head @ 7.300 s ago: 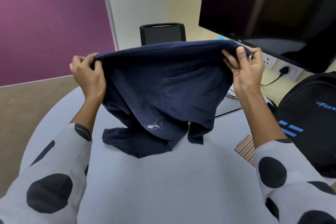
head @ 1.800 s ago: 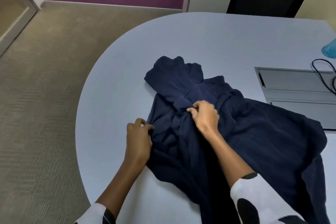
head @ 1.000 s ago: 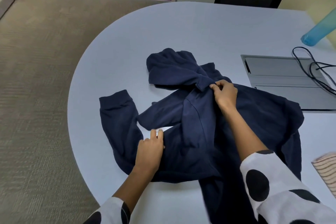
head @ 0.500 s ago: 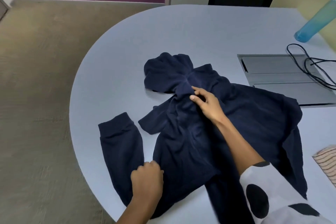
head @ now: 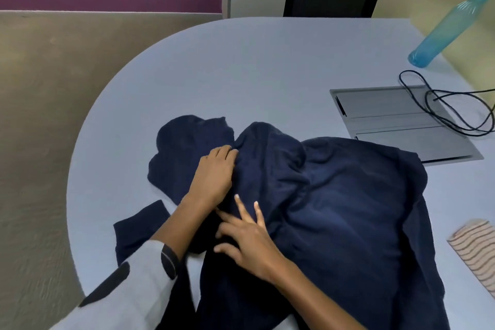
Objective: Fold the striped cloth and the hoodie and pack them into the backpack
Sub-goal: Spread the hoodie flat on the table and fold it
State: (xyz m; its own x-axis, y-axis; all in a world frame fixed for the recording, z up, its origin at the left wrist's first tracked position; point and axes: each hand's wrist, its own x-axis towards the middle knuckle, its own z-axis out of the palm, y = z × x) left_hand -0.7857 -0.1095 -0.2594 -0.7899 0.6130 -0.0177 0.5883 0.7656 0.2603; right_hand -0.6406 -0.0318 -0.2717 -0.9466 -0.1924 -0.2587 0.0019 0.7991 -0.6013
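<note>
Nearest the camera, the right hand (head: 247, 242) lies flat on the navy hoodie (head: 334, 209) with fingers straight and spread, pressing the cloth. Just beyond it, toward 11 o'clock, the left hand (head: 214, 175) rests on the hoodie near the hood, fingers bent over a fold; whether it grips is unclear. The hoodie lies rumpled across the pale bench (head: 267, 75). At 3 o'clock the striped cloth (head: 476, 249) lies at the edge of view. Farther off, toward 1 o'clock, a black cable (head: 455, 104) loops over a grey panel (head: 388, 115), with a blue bottle (head: 450, 24) beyond.
</note>
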